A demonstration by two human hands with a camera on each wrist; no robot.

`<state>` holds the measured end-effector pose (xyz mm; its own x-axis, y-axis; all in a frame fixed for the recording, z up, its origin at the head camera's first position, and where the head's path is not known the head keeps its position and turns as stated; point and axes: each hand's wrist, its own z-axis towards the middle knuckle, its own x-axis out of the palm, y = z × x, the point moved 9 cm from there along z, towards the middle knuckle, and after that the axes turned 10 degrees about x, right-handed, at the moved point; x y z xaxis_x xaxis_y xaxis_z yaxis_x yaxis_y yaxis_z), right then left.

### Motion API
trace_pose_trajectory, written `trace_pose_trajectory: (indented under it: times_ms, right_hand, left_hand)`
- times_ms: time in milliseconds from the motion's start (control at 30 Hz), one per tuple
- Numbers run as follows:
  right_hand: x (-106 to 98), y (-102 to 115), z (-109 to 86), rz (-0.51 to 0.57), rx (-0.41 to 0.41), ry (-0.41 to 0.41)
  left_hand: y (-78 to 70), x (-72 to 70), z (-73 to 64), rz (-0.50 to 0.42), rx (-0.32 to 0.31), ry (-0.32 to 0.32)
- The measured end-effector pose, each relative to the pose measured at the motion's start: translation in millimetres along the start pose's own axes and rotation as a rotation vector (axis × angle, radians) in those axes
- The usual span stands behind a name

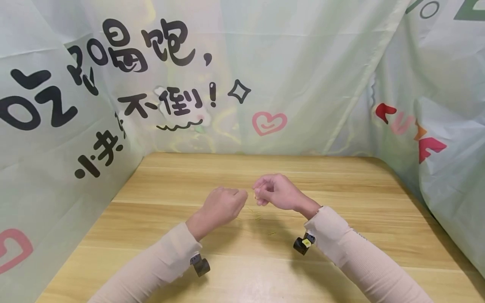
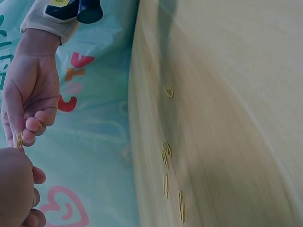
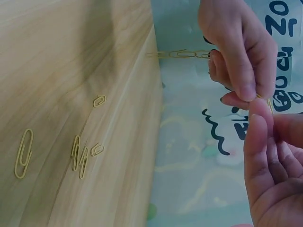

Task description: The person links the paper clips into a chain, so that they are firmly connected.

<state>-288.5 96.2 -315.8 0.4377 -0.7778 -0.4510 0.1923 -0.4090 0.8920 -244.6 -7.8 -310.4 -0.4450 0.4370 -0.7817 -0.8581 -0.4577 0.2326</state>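
Observation:
Both hands meet above the table, fingertips close together. My left hand pinches a gold wire paper clip between thumb and finger; its own fingers hide most of the clip. From under that hand a chain of linked gold paper clips trails out towards the table in the right wrist view. The right hand holds a gold clip between thumb and forefinger, right at the left fingertips, with its other fingers curled. Whether the two clips are hooked together I cannot tell.
Several loose gold paper clips lie on the wooden table below the hands, one clip apart from the others. Printed cloth hangs behind and at both sides of the table. Each sleeve carries a small black camera.

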Motion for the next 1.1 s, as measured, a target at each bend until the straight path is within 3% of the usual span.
trace_pose_trajectory:
  times_ms: [133,200,267,367,533,900,1100]
  right_hand:
    - [-4,1,-0.7,-0.001,-0.028,-0.055]
    - [-6,1,-1.4,-0.007,-0.042,-0.083]
    - [-7,2,-2.1,-0.019,-0.062,-0.109]
    - [-10,5,-3.7,-0.022,-0.089,-0.133]
    - [-12,8,-5.3,-0.015,-0.099,-0.149]
    - [-20,0,-1.5,0.058,-0.052,-0.22]
    - [-23,-3,-2.5,0.033,-0.023,-0.261]
  left_hand:
    - [13.4,8.7,-2.7,-0.284,-0.212,0.063]
    - [19.5,11.0,-5.3,-0.429,-0.311,0.042]
    - [21.8,9.7,-5.4,-0.509,-0.343,0.005]
    - [22.5,6.7,-4.1,-0.555,-0.339,-0.034]
    - [21.2,5.4,-2.6,-0.556,-0.305,-0.056]
    - [20.0,6.2,-3.7,-0.524,-0.284,-0.047]
    - [20.7,8.1,-5.5,-0.536,-0.3,-0.031]
